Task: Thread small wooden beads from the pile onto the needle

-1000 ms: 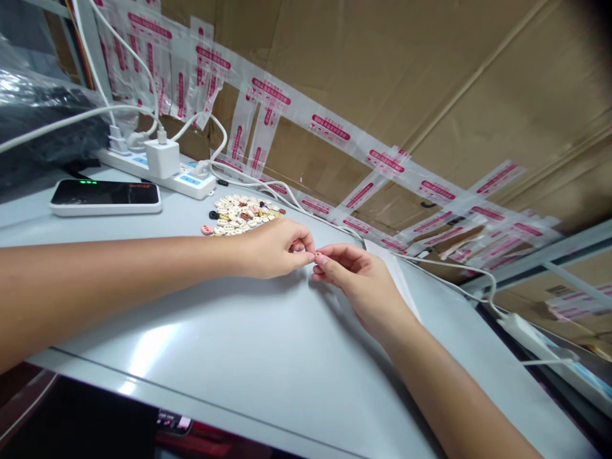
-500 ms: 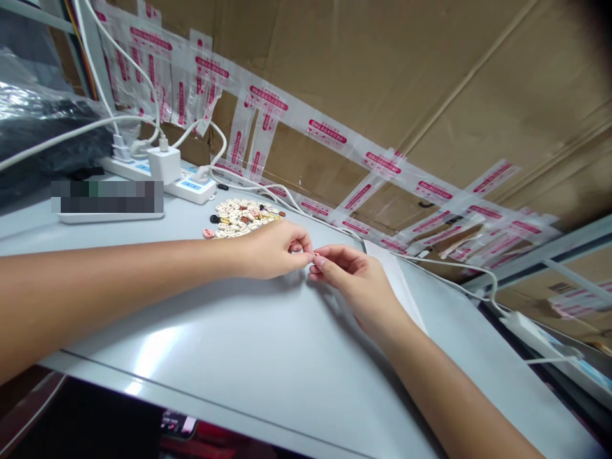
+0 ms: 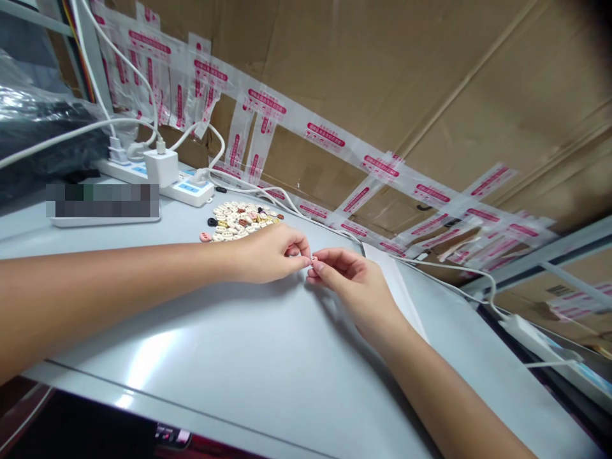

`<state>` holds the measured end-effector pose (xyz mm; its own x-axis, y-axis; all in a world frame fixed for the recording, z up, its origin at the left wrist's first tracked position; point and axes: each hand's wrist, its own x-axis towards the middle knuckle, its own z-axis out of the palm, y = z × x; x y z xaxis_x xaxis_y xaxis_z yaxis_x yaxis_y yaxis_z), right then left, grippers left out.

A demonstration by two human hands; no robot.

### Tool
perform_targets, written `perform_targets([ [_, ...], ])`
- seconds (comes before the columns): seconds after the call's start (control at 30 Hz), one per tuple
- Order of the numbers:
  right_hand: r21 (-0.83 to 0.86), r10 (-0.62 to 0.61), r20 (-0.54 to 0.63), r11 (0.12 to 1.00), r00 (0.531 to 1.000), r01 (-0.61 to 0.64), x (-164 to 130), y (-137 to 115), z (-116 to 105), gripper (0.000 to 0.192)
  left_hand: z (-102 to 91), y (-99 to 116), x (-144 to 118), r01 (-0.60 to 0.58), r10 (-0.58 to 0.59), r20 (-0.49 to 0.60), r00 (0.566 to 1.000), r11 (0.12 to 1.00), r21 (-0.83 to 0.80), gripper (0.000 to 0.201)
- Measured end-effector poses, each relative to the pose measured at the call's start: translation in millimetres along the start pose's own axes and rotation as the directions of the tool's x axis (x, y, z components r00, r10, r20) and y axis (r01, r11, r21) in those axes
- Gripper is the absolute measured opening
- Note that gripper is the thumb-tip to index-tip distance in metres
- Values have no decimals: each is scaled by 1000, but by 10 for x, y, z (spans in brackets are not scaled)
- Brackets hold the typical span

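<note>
My left hand (image 3: pixel 270 254) and my right hand (image 3: pixel 351 284) meet fingertip to fingertip over the grey table (image 3: pixel 248 357). Between the pinched thumbs and forefingers sits a tiny object (image 3: pixel 312 259), too small to identify; it looks like a button. Which hand bears it I cannot tell; both pinch at it. A pile of small buttons (image 3: pixel 239 218), mostly cream with a few pink, brown and black ones, lies just behind my left hand.
A white power strip (image 3: pixel 184 186) with a charger block (image 3: pixel 161 167) and white cables stands at the back left. A flat white device (image 3: pixel 102 207) lies left. A white sheet (image 3: pixel 396 287) lies under my right wrist. Taped cardboard (image 3: pixel 382 95) walls the back.
Both hands stay pinched together and have shifted only slightly; the view has drifted a little.
</note>
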<state>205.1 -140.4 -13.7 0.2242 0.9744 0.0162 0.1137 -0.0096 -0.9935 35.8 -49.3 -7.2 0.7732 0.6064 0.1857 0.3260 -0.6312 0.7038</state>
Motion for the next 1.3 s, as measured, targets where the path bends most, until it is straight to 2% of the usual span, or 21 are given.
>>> perform_targets([
  [0.57,-79,-32,-3,996,999,31,3,13,8,35,-10,17,-3,25,-25,12,1000,1000,2,22],
  [0.77,-157,-104,0,982,995,103,1,41,2,31,29,-19,3,110,-105,45,993,984,-140,29],
  [0.93,-73,-38,-29,997,999,36,-10,16,-6,35,47,-21,17,115,-110,38,993,977,-179,31],
  [1.1,-58,-30,-34,998,999,28,-32,-23,-3,34,42,-42,29,85,-82,24,996,965,-249,31],
  [1.3,47,21,-2,999,1000,-21,-35,-50,5,33,4,-38,36,166,-165,28,986,945,-282,25],
])
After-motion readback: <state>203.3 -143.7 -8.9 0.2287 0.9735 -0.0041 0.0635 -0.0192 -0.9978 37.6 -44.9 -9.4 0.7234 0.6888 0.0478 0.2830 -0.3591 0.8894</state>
